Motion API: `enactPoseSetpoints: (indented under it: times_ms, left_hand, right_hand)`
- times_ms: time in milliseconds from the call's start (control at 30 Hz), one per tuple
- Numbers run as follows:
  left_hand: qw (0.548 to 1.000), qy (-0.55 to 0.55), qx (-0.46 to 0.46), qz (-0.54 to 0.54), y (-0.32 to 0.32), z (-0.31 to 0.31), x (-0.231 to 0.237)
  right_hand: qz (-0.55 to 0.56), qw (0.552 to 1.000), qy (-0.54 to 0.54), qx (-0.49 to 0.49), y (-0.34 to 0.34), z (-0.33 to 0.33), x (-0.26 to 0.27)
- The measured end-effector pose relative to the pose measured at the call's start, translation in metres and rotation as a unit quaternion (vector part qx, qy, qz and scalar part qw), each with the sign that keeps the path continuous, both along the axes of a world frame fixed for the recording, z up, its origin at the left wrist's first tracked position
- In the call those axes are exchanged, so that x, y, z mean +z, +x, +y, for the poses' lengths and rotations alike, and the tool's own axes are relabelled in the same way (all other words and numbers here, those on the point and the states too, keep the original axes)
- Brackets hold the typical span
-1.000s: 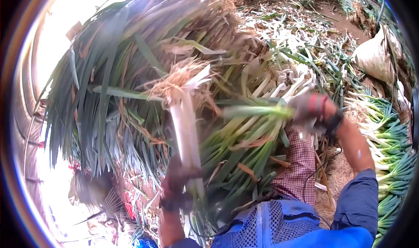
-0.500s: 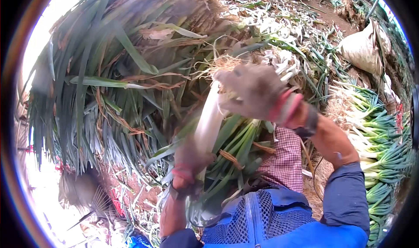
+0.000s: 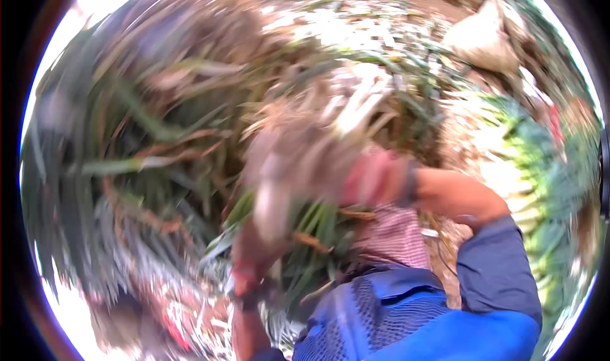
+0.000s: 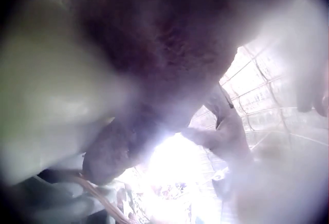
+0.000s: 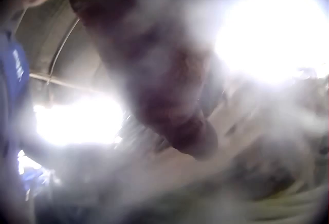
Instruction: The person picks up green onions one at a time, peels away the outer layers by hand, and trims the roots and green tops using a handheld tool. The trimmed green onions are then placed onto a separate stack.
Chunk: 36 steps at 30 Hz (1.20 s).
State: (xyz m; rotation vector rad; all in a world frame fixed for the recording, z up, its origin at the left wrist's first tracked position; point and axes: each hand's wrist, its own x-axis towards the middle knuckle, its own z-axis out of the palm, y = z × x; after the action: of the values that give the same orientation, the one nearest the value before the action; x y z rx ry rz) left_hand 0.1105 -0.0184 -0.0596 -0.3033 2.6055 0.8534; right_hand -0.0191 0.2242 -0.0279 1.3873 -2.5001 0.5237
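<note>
In the head view a thick white stalk of green onion [image 3: 273, 212] stands between the two gloved hands, blurred by motion. The left hand [image 3: 257, 250] grips it low down. Above, the right hand [image 3: 305, 161] has its fingers curled over the upper stalk, just below the roots. A pale green blur of stalk [image 4: 56, 90] fills one side of the left wrist view beside the dark glove. In the right wrist view the gloved thumb [image 5: 193, 139] lies against a pale stalk [image 5: 231, 124].
A big heap of leafy green onions [image 3: 70, 196] lies on the left. White-stalked ones [image 3: 362, 100] lie beyond the right hand, with scraps [image 3: 330, 27] behind. On the right run a row of neat green onions [image 3: 521, 189] and a pale sack [image 3: 486, 40].
The right hand has come from the right side, free of the stalk, up to the root end, then down and left along it. The left hand keeps its grip; the head view has shifted.
</note>
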Motion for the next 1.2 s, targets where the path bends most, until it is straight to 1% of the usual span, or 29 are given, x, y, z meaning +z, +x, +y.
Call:
enactPoseSetpoints:
  times_ms: [33, 67, 100, 133, 167, 200, 233, 300, 333, 400, 467, 533, 600, 633, 700, 767, 800, 833, 867, 900, 933, 967, 1000, 1033, 1067, 1100, 1133, 1167, 1200]
  left_hand:
    - [0.997, 0.078, 0.008, 0.028, 0.006, -0.004, -0.01]
    - [0.99, 0.137, 0.008, 0.025, 0.01, -0.002, 0.003]
    - [0.987, 0.159, -0.013, 0.007, 0.01, 0.003, 0.021]
    - [0.977, 0.208, 0.005, -0.055, 0.013, -0.003, 0.017]
    - [0.975, 0.206, 0.01, -0.084, 0.016, -0.001, 0.025]
    - [0.972, 0.204, 0.014, -0.114, 0.02, 0.002, 0.032]
    - [0.958, 0.28, -0.012, -0.065, 0.029, -0.024, 0.006]
    - [0.943, 0.319, -0.048, 0.083, 0.037, 0.005, 0.033]
    - [0.939, 0.329, -0.074, 0.073, 0.041, 0.021, 0.055]
    - [0.957, 0.218, -0.028, 0.191, 0.047, 0.042, 0.095]
    - [0.943, 0.153, -0.024, 0.295, 0.038, 0.062, 0.114]
    - [0.918, 0.112, -0.054, 0.377, 0.033, 0.072, 0.127]
    - [0.892, 0.087, -0.093, 0.435, 0.028, 0.084, 0.133]
    - [0.881, 0.08, -0.114, 0.452, 0.026, 0.09, 0.134]
    - [0.866, 0.073, -0.149, 0.471, 0.022, 0.099, 0.135]
    - [0.856, 0.071, -0.186, 0.477, 0.017, 0.107, 0.132]
    - [0.853, 0.072, -0.205, 0.474, 0.013, 0.108, 0.129]
    - [0.85, 0.073, -0.226, 0.47, 0.011, 0.112, 0.125]
    - [0.853, 0.082, -0.236, 0.458, 0.007, 0.115, 0.119]
    - [0.852, 0.083, -0.252, 0.45, 0.006, 0.119, 0.112]
    - [0.884, 0.147, -0.194, 0.4, 0.006, 0.126, 0.109]
    - [0.883, 0.151, -0.196, 0.399, 0.002, 0.125, 0.101]
    - [0.89, 0.129, -0.206, 0.385, -0.005, 0.119, 0.091]
    - [0.897, 0.107, -0.217, 0.371, -0.012, 0.111, 0.077]
    - [0.906, 0.16, -0.197, 0.339, -0.019, 0.099, 0.056]
    - [0.905, 0.163, -0.202, 0.336, -0.026, 0.089, 0.044]
    - [0.908, 0.13, -0.228, 0.328, -0.032, 0.084, 0.035]
    - [0.908, 0.096, -0.253, 0.32, -0.037, 0.082, 0.028]
    - [0.912, 0.08, -0.255, 0.31, -0.041, 0.081, 0.023]
  right_hand:
    - [0.044, 0.998, -0.037, 0.033, 0.01, -0.021, -0.017]
    - [0.09, 0.991, -0.072, 0.064, 0.02, -0.042, -0.032]
    - [0.28, 0.958, 0.049, 0.043, 0.024, -0.063, -0.037]
    - [0.226, 0.969, -0.007, 0.098, 0.027, -0.063, -0.036]
    - [0.174, 0.97, -0.068, 0.156, 0.029, -0.065, -0.035]
    - [0.277, 0.954, -0.011, 0.114, 0.036, -0.079, -0.045]
    - [0.266, 0.954, -0.009, 0.137, 0.037, -0.085, -0.047]
    - [0.242, 0.958, -0.002, 0.153, 0.026, -0.079, -0.032]
    - [0.229, 0.962, 0.007, 0.148, 0.018, -0.073, -0.017]
    - [0.224, 0.968, 0.019, 0.108, -0.001, -0.043, 0.027]
    - [0.238, 0.97, 0.028, 0.03, -0.015, 0.011, 0.088]
    - [0.262, 0.96, 0.039, -0.085, -0.016, 0.095, 0.151]
    - [0.278, 0.928, 0.068, -0.237, -0.002, 0.19, 0.208]
    - [0.29, 0.898, 0.08, -0.322, 0.019, 0.245, 0.232]
    - [0.301, 0.812, 0.1, -0.489, 0.076, 0.346, 0.262]
    - [0.309, 0.711, 0.116, -0.621, 0.148, 0.43, 0.263]
    - [0.303, 0.667, 0.122, -0.669, 0.18, 0.468, 0.25]
    - [0.367, 0.67, 0.306, -0.568, 0.221, 0.552, 0.213]
    - [0.133, 0.569, 0.006, -0.811, 0.253, 0.512, 0.194]
    - [0.042, 0.544, -0.171, -0.821, 0.284, 0.516, 0.159]
    - [-0.028, 0.504, -0.334, -0.796, 0.306, 0.514, 0.114]
    - [-0.038, 0.465, -0.424, -0.776, 0.319, 0.514, 0.065]
    - [-0.039, 0.417, -0.511, -0.75, 0.331, 0.513, 0.017]
    - [-0.065, 0.383, -0.582, -0.714, 0.348, 0.521, -0.034]
    - [-0.109, 0.256, -0.681, -0.678, 0.352, 0.516, -0.054]
    - [-0.118, 0.2, -0.702, -0.674, 0.365, 0.521, -0.086]
    - [-0.124, 0.142, -0.721, -0.667, 0.377, 0.527, -0.117]
    - [-0.1, 0.16, -0.68, -0.709, 0.397, 0.536, -0.153]
    - [-0.086, 0.155, -0.724, -0.667, 0.4, 0.516, -0.143]
